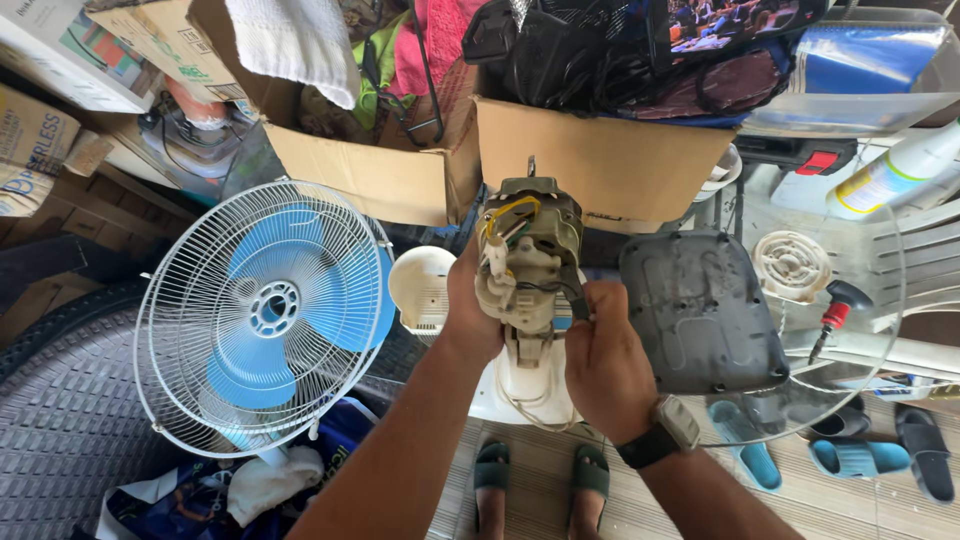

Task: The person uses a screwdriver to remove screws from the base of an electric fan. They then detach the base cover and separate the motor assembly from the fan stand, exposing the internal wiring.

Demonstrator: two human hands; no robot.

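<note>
I hold a bare fan motor (530, 250) up in front of me, its metal body, coloured wires and beige plastic gear housing exposed. My left hand (470, 310) grips its left side from below. My right hand (600, 360), with a watch on the wrist, is closed on the lower right side, fingers by a black wire. The white neck of the fan stand (525, 375) hangs beneath the motor with a white cord looping down.
A white wire fan guard with blue blades (262, 315) leans at the left. A white motor cover (422, 288) sits beside it. A grey fan base (700, 312), a red-handled screwdriver (835, 315) and a clear blade lie on a white chair. Cardboard boxes (600, 165) stand behind. Sandals lie on the floor.
</note>
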